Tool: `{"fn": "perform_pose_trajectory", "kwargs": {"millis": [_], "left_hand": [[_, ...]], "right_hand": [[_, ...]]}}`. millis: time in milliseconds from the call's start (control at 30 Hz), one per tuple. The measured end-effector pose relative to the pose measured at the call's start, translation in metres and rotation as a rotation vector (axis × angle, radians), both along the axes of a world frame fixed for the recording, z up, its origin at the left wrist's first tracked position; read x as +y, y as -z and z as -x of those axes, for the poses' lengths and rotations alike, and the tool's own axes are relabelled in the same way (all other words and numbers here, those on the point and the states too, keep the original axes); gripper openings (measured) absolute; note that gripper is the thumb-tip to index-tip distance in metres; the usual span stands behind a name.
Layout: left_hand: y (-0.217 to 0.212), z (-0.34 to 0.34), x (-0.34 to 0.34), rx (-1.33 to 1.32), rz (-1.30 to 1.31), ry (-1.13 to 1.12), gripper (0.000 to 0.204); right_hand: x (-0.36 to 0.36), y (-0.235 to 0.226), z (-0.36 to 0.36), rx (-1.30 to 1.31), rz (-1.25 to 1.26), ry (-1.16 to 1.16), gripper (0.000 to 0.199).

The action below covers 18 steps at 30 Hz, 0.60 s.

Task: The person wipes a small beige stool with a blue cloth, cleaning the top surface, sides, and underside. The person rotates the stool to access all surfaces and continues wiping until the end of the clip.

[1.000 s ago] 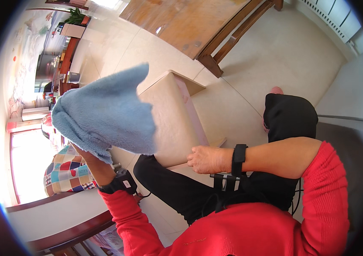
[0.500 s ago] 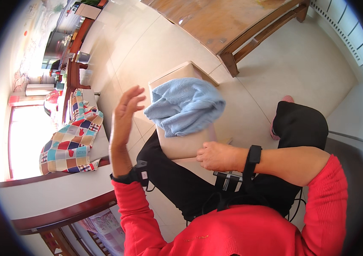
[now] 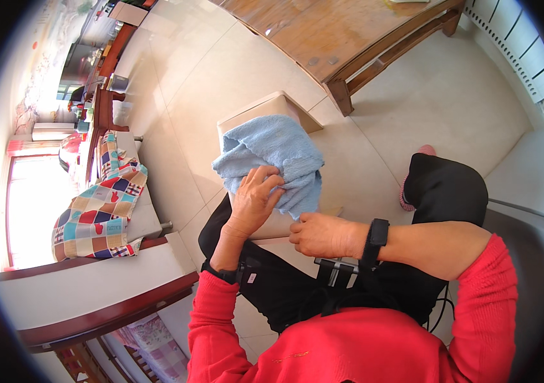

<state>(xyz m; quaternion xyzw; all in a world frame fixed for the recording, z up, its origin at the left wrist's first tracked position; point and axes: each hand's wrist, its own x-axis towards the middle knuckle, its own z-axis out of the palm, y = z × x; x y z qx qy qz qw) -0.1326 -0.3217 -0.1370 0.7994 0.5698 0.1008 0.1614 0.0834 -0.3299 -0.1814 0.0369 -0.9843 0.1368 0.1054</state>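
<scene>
A crumpled light-blue towel point(image 3: 284, 150) lies over a beige, box-like stool point(image 3: 249, 115) between my knees. My left hand point(image 3: 254, 201) reaches onto the towel's near left part, its fingers curled and closed on the cloth. Close to the right, my right hand point(image 3: 324, 235) is closed, with thumb and fingers pressed together. The towel's near corner comes right up to those fingertips; what they hold, if anything, is hidden. Both wrists wear black straps.
A wooden table point(image 3: 310, 38) stands beyond the stool. Patchwork-print cloth point(image 3: 99, 210) drapes over a seat at left. A white radiator point(image 3: 508, 45) is at far right. Under my right forearm sits a small metal-and-black device point(image 3: 337, 273) with cables.
My left hand has come down from the raised spot beside the stool onto the towel. The towel has shifted, its near edge now reaching my right hand, which has barely moved.
</scene>
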Motion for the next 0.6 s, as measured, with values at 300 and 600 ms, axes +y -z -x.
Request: {"fn": "perform_pose_trajectory", "kwargs": {"millis": [300, 600], "left_hand": [[-0.118, 0.041, 0.050, -0.486, -0.562, -0.674, 0.033], [-0.096, 0.017, 0.060, 0.487, -0.891, -0.154, 0.041]], "right_hand": [[-0.008, 0.003, 0.000, 0.080, -0.036, 0.040, 0.010], [-0.011, -0.004, -0.001, 0.015, -0.082, 0.018, 0.006]]}}
